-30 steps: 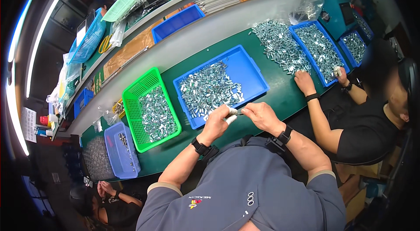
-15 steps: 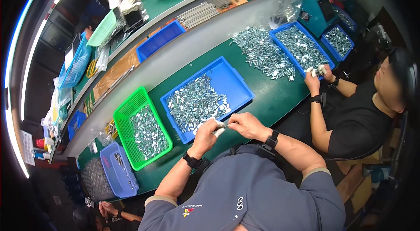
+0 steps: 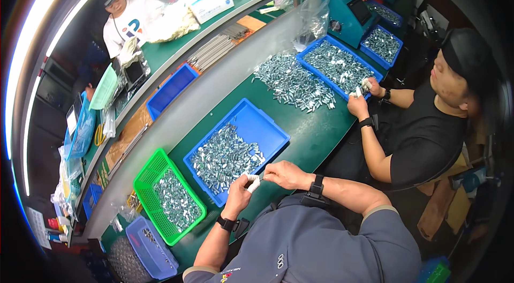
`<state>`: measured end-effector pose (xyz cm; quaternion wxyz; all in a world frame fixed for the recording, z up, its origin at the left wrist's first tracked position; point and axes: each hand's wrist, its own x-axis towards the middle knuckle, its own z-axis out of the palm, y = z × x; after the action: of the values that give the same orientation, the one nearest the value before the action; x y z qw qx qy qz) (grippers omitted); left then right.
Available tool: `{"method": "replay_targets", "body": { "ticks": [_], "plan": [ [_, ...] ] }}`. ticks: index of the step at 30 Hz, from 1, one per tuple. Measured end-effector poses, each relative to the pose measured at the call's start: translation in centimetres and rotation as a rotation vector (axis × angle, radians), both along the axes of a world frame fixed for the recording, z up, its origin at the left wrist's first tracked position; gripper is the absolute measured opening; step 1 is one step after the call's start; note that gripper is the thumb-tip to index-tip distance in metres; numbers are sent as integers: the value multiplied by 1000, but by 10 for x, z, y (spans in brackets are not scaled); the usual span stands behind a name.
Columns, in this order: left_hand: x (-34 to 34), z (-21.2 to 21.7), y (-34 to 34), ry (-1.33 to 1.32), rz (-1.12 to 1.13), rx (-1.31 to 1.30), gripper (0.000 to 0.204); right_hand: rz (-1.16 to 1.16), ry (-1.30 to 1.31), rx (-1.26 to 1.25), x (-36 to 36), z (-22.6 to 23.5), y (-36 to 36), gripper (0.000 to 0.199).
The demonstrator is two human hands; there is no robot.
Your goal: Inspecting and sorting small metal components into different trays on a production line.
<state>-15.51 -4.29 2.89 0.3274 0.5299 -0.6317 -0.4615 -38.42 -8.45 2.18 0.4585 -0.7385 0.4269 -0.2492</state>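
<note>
My left hand (image 3: pixel 241 193), with white covers on some fingertips, is closed around a small grey metal part (image 3: pixel 261 178). My right hand (image 3: pixel 289 175) meets it from the right, bare thumb and fingers pinched together at that part's end; what exactly lies in this pinch is too small to make out. Both hands are just off the near edge of a blue tray (image 3: pixel 267 129), heaped on its left with small shiny metal pieces (image 3: pixel 222 157). Left of it, a bright green basket (image 3: pixel 146 176) holds more of these pieces.
A loose pile of metal pieces (image 3: pixel 292 82) lies on the green table (image 3: pixel 225 114). On the right, a co-worker's hands (image 3: pixel 361 93) are at another filled blue tray (image 3: pixel 337 66). A blue-violet bin (image 3: pixel 152 248) stands at the left, and a grey ledge (image 3: pixel 176 103) runs behind the trays.
The view has shifted, so the trays and table appear further left, with more of the far bench showing. My hands stay together at the tray's near edge, still pinching.
</note>
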Motion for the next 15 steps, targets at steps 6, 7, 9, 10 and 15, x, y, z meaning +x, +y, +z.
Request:
{"method": "replay_targets", "body": {
  "ticks": [6,7,9,10,15],
  "plan": [
    [7,-5,-1,60,-48,202,17,9,-130,-313,-1,7,0,22],
    [7,-4,0,97,-40,217,17,7,-127,-321,-1,7,0,22],
    [5,0,2,171,-22,248,18,43,-83,-324,-2,4,1,21],
    [5,0,2,173,-22,241,18,62,-61,-324,-3,3,1,21],
    [2,6,7,-23,-68,75,17,72,-11,-336,-3,4,10,20]
  ]
}}
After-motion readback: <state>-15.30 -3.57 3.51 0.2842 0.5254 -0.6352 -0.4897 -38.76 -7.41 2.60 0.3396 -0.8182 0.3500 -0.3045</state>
